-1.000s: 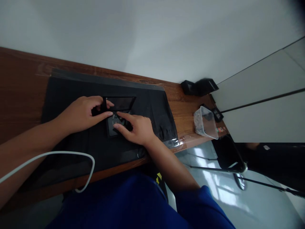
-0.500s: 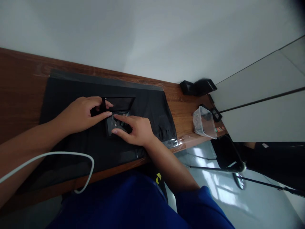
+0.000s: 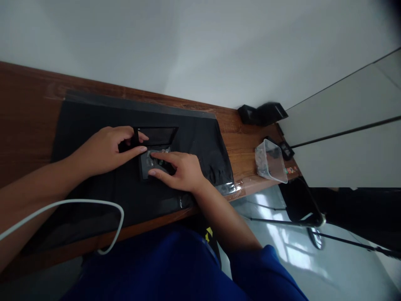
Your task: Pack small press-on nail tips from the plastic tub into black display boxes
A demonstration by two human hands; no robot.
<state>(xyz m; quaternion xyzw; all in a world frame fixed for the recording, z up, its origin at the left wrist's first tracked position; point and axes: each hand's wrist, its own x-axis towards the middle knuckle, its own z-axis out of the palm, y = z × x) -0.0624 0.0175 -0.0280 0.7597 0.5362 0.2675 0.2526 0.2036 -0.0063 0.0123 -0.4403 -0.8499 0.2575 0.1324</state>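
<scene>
My left hand (image 3: 105, 149) pinches the left end of a thin black screen panel (image 3: 158, 135), held lifted on edge above a dark opened device (image 3: 149, 164) that lies on a black mat (image 3: 94, 125). My right hand (image 3: 180, 169) rests on the device. Its index finger and thumb reach in among the small parts inside, fingers spread, and nothing shows between them. Both forearms come in from the lower edge of the view.
The black mat covers much of a brown wooden desk (image 3: 28, 104) against a white wall. To the right stand a clear plastic container (image 3: 271, 161) and a black holder (image 3: 261, 113). A white cable (image 3: 94, 205) loops over my left forearm. A black stand (image 3: 300, 209) is on the floor.
My right hand has slid slightly left and up, its fingertips moving deeper into the device. The left hand and panel have stayed put.
</scene>
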